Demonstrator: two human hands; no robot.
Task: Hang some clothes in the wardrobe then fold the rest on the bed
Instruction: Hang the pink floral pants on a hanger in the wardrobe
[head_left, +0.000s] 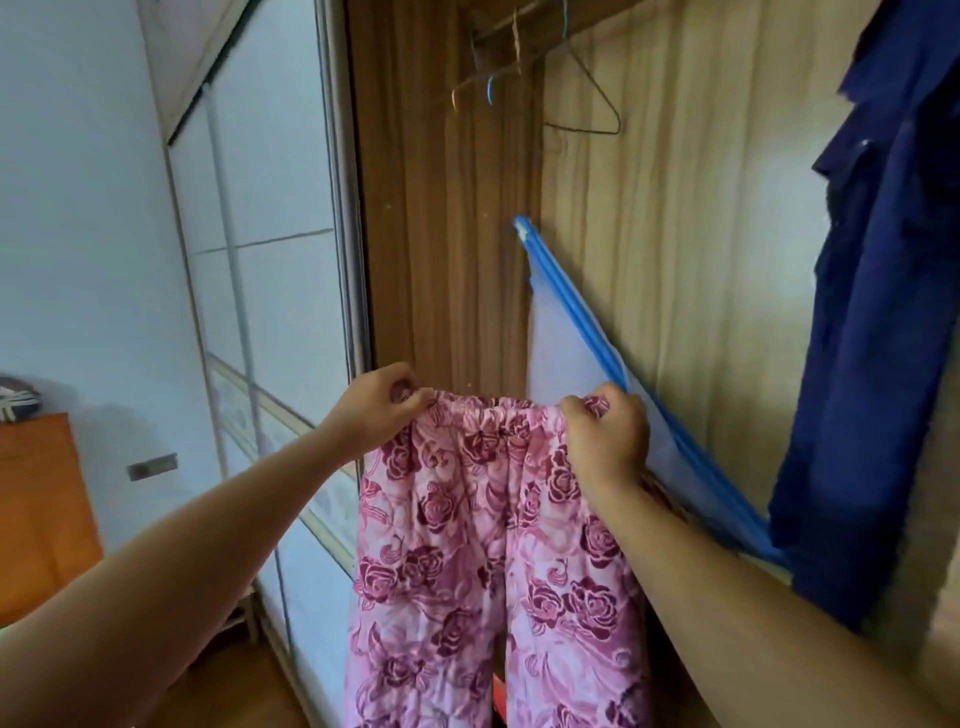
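Between both hands' fingers (410, 391), trousers' waistband (493, 408) pinched

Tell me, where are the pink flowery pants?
In the head view, the pink flowery pants hang at bottom centre, gripped at the waistband by the left hand and right hand, before the wardrobe, left of the blue garment.

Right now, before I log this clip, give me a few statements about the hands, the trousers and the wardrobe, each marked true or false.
1. The left hand and right hand each grip the waistband of the pink floral trousers. True.
2. The trousers hang on a hanger. False: only the hands hold them; the wire hanger above is bare.
3. A dark blue garment hangs at the wardrobe's right. True.
4. The trousers are folded in half. False: both legs hang straight down.
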